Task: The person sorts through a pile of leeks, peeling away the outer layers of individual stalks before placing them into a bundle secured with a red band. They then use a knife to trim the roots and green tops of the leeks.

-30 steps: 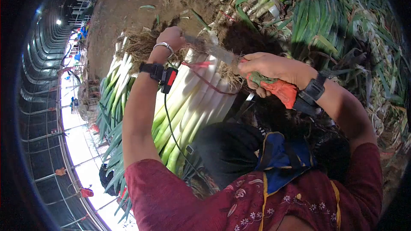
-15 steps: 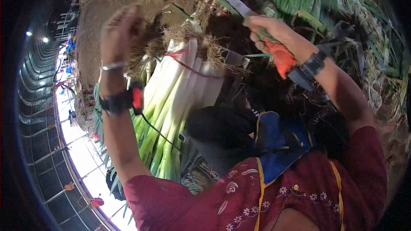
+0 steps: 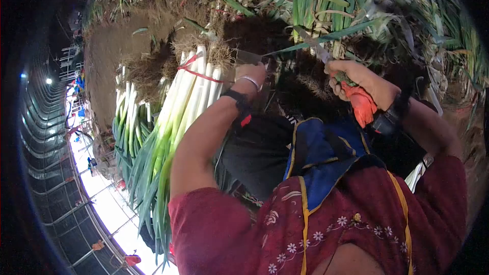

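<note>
My right hand (image 3: 359, 79) is wrapped round the handle of a knife (image 3: 315, 46), whose blade points up and to the left. Orange-red cloth hangs at the same hand. Beside the roots of a tied bundle of leeks (image 3: 178, 99), my left hand (image 3: 250, 75) has its fingers bent at a thin, clear sheet (image 3: 249, 57); what they hold is too small to tell. A red tie (image 3: 206, 76) runs round the white stems. One long green leaf (image 3: 331, 35) stretches from near my left hand past the blade.
More leeks (image 3: 130, 117) lie left of the tied bundle. Green leaves and stalks (image 3: 333, 0) are piled at the top and right. Brown soil (image 3: 109, 56) shows at the upper left, and a bright frame wall (image 3: 102, 188) curves along the left side.
My left hand has moved right and down, from above the bundle to beside its roots. My right hand and the knife have shifted a little right and down.
</note>
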Tool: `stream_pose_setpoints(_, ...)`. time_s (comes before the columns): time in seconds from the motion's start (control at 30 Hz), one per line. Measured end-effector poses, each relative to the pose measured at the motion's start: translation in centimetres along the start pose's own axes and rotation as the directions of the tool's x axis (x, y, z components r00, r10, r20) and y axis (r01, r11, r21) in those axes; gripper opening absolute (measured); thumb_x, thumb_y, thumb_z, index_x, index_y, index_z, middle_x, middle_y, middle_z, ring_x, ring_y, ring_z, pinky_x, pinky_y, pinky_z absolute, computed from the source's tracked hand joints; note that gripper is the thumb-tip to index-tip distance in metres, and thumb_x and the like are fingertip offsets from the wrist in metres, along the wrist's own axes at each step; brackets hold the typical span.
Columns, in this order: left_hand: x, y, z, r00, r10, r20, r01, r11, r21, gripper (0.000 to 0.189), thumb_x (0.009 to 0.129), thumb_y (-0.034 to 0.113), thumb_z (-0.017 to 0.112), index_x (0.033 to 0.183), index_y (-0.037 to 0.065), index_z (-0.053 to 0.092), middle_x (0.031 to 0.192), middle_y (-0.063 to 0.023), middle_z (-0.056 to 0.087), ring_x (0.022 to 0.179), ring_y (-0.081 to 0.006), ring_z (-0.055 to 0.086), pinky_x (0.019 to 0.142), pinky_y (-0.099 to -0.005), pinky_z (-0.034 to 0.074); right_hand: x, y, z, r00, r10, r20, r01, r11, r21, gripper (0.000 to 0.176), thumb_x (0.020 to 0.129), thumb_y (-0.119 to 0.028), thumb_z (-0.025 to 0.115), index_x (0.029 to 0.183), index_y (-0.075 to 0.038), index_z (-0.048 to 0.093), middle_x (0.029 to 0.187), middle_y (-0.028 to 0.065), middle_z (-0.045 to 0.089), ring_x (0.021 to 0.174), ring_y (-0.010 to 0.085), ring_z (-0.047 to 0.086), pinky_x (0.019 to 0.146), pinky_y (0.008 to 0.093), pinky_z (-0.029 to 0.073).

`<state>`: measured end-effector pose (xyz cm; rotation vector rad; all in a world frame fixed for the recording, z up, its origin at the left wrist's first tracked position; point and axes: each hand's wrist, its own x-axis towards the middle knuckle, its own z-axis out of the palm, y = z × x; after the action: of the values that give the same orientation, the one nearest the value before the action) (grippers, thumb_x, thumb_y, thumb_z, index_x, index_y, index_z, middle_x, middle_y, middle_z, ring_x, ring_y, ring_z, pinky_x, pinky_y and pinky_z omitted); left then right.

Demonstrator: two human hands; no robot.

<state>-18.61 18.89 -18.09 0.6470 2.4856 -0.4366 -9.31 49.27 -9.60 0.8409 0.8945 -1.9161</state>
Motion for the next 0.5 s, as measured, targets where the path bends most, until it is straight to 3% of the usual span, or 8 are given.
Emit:
stream_pose_setpoints(0.07, 0.9, -0.5, 0.2, 0.997, 0.046, 0.067, -0.052, 0.996, 0.077, 0.026, 0.091, 0.021, 0.053, 0.108, 0.012, 0.071, 0.101, -0.0143, 0.072, 0.098, -0.0324, 0.069, 0.079, -0.0439, 0.055, -2.3, 0.6, 0.2, 1.0, 0.018, 0.023, -0.018, 1.0, 0.001, 0.021, 0.091, -0.027, 0.06, 0.089, -0.007, 0.052, 0.07, 0.0054, 0.054, 0.054, 0.0164, 0.052, 0.047, 0.028, 0.044)
stream_pose_setpoints(0.1, 1.1, -0.2, 0.7, 0.996, 0.005, 0.086, -0.012, 0.997, 0.081, 0.024, 0.09, 0.021, 0.054, 0.101, 0.013, 0.075, 0.105, -0.0116, 0.072, 0.1, -0.0311, 0.069, 0.079, -0.0433, 0.055, -3.5, 1.1, 0.4, 1.0, -0.013, -0.01, 0.013, 0.998, -0.063, 0.026, 0.094, -0.034, 0.057, 0.099, -0.008, 0.054, 0.072, 0.0035, 0.054, 0.053, 0.0135, 0.052, 0.044, 0.0257, 0.04)
stream_pose_setpoints(0.2, 1.2, 0.3, 0.9, 0.984, -0.115, 0.139, 0.086, 0.977, 0.196, 0.025, 0.09, 0.021, 0.054, 0.103, 0.014, 0.074, 0.108, -0.0103, 0.071, 0.103, -0.0287, 0.068, 0.081, -0.0417, 0.055, -5.8, 2.1, -0.8, 0.997, -0.073, 0.02, 0.075, 0.989, -0.127, 0.027, 0.095, -0.035, 0.056, 0.104, -0.009, 0.054, 0.071, 0.0031, 0.054, 0.053, 0.0136, 0.052, 0.044, 0.026, 0.041)
stream_pose_setpoints(0.3, 0.3, 0.9, -0.2, 0.982, -0.099, 0.158, 0.057, 0.966, 0.252, 0.026, 0.091, 0.021, 0.052, 0.104, 0.015, 0.074, 0.109, -0.0099, 0.071, 0.104, -0.0274, 0.068, 0.082, -0.0399, 0.054, -8.1, 2.4, -1.2, 0.999, -0.043, -0.012, 0.041, 0.986, -0.164, 0.03, 0.096, -0.036, 0.054, 0.11, -0.01, 0.054, 0.072, 0.0028, 0.054, 0.054, 0.0131, 0.053, 0.045, 0.0259, 0.042)
stream_pose_setpoints(0.4, 0.2, 0.4, -0.9, 0.985, -0.023, 0.171, -0.01, 0.982, 0.19, 0.028, 0.091, 0.022, 0.051, 0.104, 0.013, 0.074, 0.107, -0.0119, 0.071, 0.102, -0.0297, 0.068, 0.082, -0.0414, 0.055, -9.3, 3.1, -2.2, 1.0, -0.004, 0.015, 0.006, 0.989, -0.148, 0.031, 0.096, -0.037, 0.053, 0.113, -0.011, 0.054, 0.072, 0.0025, 0.054, 0.055, 0.0127, 0.053, 0.047, 0.0257, 0.044)
stream_pose_setpoints(0.5, -1.2, -0.1, -5.0, 0.98, 0.042, 0.195, -0.052, 0.998, 0.045, 0.029, 0.092, 0.024, 0.051, 0.102, 0.01, 0.073, 0.105, -0.0151, 0.07, 0.1, -0.0333, 0.068, 0.083, -0.0442, 0.055, -10.7, 4.2, -1.7, 0.998, -0.058, 0.022, 0.06, 0.995, -0.075, 0.023, 0.095, -0.032, 0.055, 0.096, -0.009, 0.054, 0.073, 0.0033, 0.054, 0.056, 0.0145, 0.055, 0.047, 0.027, 0.045)
